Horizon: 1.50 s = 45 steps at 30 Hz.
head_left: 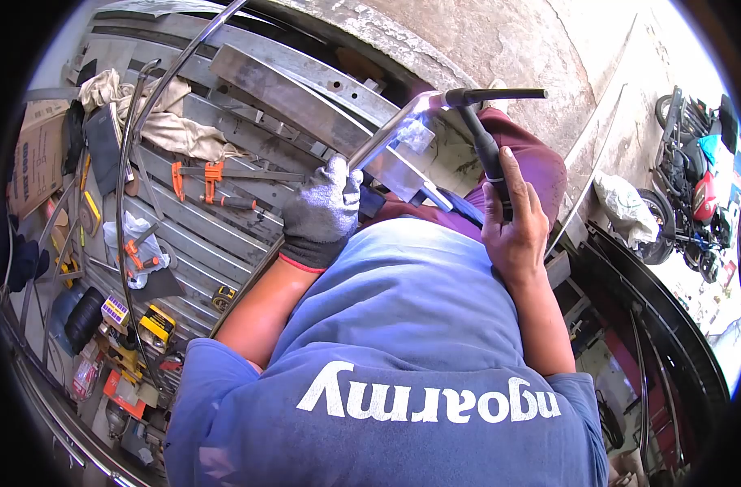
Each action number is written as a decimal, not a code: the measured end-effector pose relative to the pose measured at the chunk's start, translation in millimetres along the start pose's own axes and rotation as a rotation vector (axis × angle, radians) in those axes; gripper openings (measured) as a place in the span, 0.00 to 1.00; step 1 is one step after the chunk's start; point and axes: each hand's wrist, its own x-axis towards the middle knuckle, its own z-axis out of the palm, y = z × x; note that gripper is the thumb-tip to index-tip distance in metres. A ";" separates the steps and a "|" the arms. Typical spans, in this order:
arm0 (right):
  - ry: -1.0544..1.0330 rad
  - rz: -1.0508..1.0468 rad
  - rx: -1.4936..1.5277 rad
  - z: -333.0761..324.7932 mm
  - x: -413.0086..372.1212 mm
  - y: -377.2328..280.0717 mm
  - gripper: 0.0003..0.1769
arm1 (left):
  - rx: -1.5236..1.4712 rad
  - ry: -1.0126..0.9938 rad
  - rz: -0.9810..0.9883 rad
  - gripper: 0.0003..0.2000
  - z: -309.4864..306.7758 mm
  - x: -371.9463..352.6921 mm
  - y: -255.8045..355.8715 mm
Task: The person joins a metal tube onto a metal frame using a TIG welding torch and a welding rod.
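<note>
My left hand [322,207], in a grey work glove with a dark cuff, is closed around a shiny metal tube [386,134]. My bare right hand [516,215] grips the black handle of a TIG welding torch [488,146], with the index finger stretched along it. The torch head lies right at the far end of the tube, where a bright bluish glow shows. Below the tube, a flat metal plate [399,172] sits near my lap, close to the gloved hand.
A slatted metal bench [232,276] extends to the left, bearing an orange bar clamp [214,180], a beige cloth [176,122], a tape measure [223,298] and several tools. A long curved tube [184,61] crosses above it. Motorcycles [699,178] stand at the right.
</note>
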 end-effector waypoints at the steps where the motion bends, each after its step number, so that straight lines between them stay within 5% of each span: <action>1: -0.008 0.000 -0.010 -0.6 0.1 -0.3 0.42 | 0.023 -0.024 -0.015 0.13 -0.3 -0.3 0.7; 7: 0.167 -0.038 0.069 5.2 2.1 -2.5 0.42 | 0.028 0.050 0.034 0.13 5.9 0.9 -2.2; 28: -0.020 0.044 0.005 -0.8 -3.8 -1.8 0.41 | 0.030 -0.030 -0.028 0.13 0.3 0.7 4.1; 45: 0.059 0.059 0.120 1.0 -2.9 -2.7 0.39 | -0.020 0.000 -0.016 0.14 -1.7 0.8 5.6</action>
